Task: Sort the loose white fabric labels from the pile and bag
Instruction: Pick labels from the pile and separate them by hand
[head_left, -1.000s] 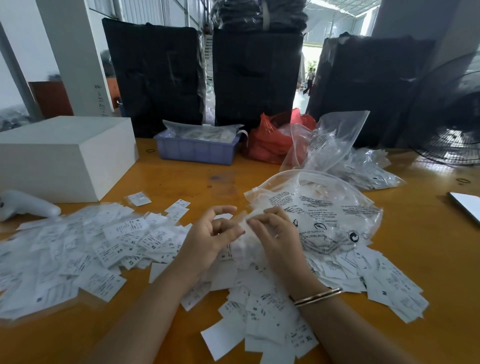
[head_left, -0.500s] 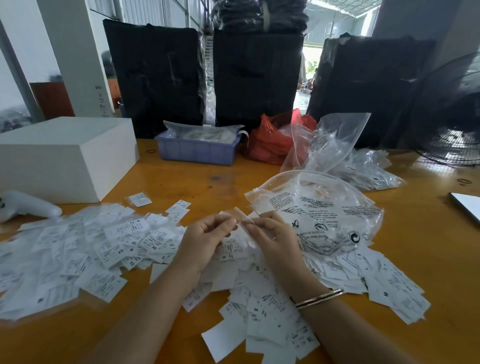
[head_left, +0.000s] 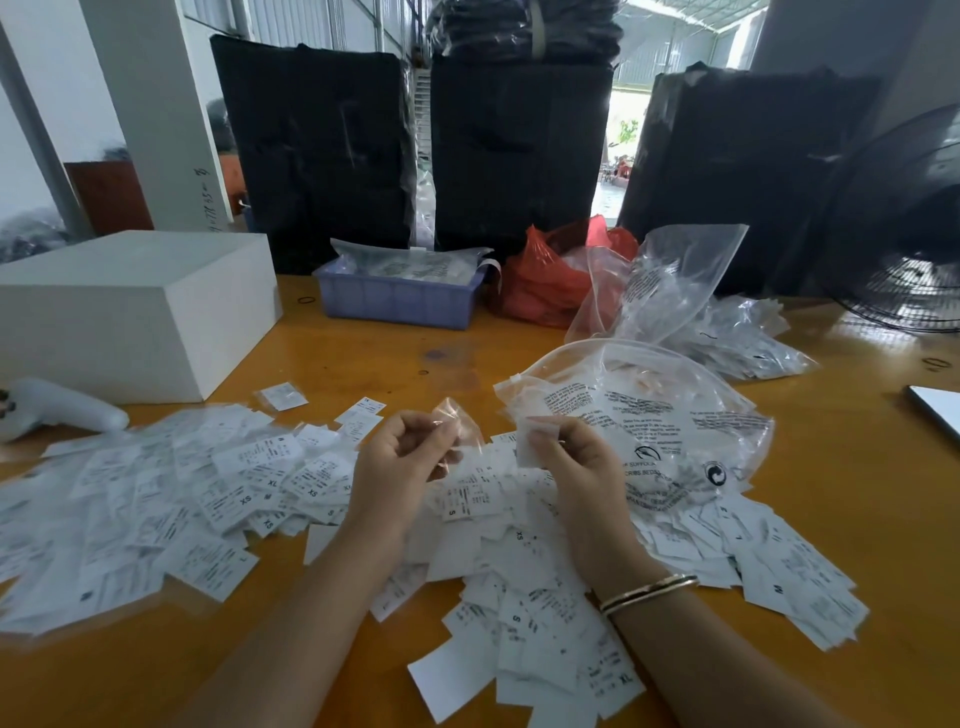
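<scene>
Labels: a loose white pile (head_left: 524, 623) spreads across the table's near edge, from 6 o'clock out toward 4 o'clock; printed sizes such as S, XS and XL show on several.
Left heap: more labels (head_left: 156, 499), some in clear film, fan out at 9 o'clock.
Left hand (head_left: 400, 462): raised over the pile at centre, fingers curled, pinching a small clear sleeve (head_left: 457, 421) between thumb and fingertips.
Right hand (head_left: 576, 462): level with the left and just apart from it, fingers curled round a white label (head_left: 535, 436); a bangle (head_left: 647, 592) circles the wrist.
Bag (head_left: 665, 410): a clear printed zip bag lies just beyond the right hand at 1 o'clock, resting on labels.
Table (head_left: 363, 358): orange-brown and glossy.
Box (head_left: 130, 312): white, at 10 o'clock, with a white handheld device (head_left: 57, 408) just in front of it.
Tray (head_left: 400, 299): blue, at 12 o'clock, holding bagged items.
Red bag (head_left: 545, 280): crumpled beside the tray, with more clear bags (head_left: 727, 332) toward 2 o'clock.
Background: black wrapped bundles (head_left: 519, 150) stand behind the table; a fan (head_left: 914, 244) sits at 3 o'clock.
</scene>
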